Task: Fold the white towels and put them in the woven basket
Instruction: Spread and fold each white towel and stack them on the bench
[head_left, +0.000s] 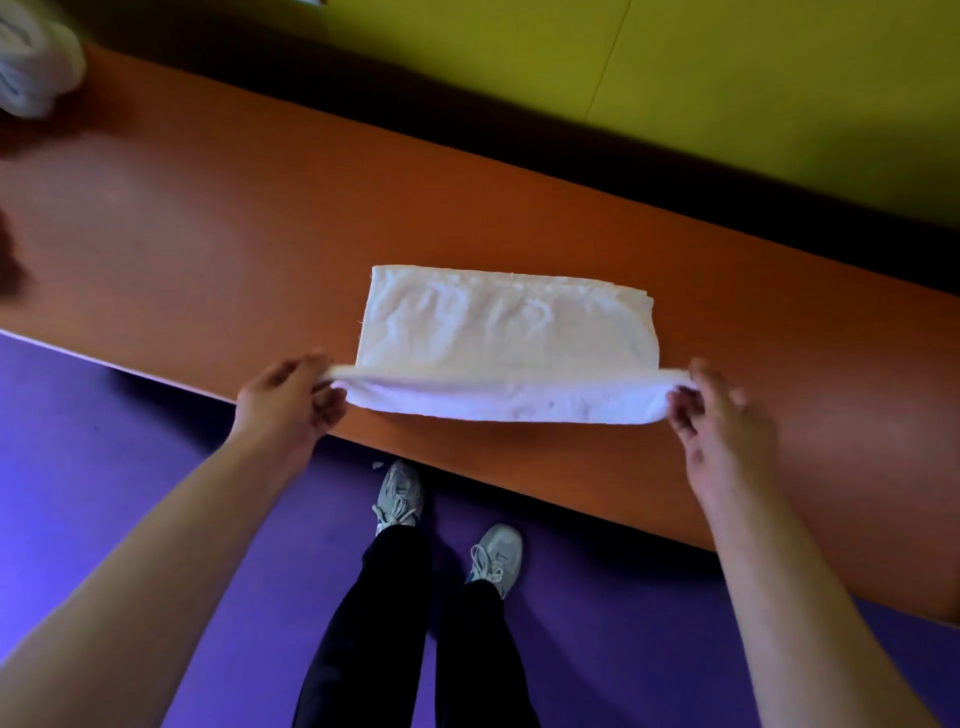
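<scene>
Long orange table (218, 208) running slantwise across the view, with yellow-green wall (727, 78) behind and purple floor (104, 441) in front. On the table, near its front edge, a white towel (498, 322), partly folded: far part lying flat, near edge lifted off the surface and stretched between both hands. Left hand (283, 400) pinching the left corner of the lifted edge, thumb and fingers curled round the cloth. Right hand (722, 415) pinching the right corner in the same manner. At the far left corner of the table, a blurred white heap (36, 62), seemingly more cloth, too unclear to tell. Below, on the floor, dark trousers (384, 623) and two grey shoes (397, 493). Woven basket not visible.
</scene>
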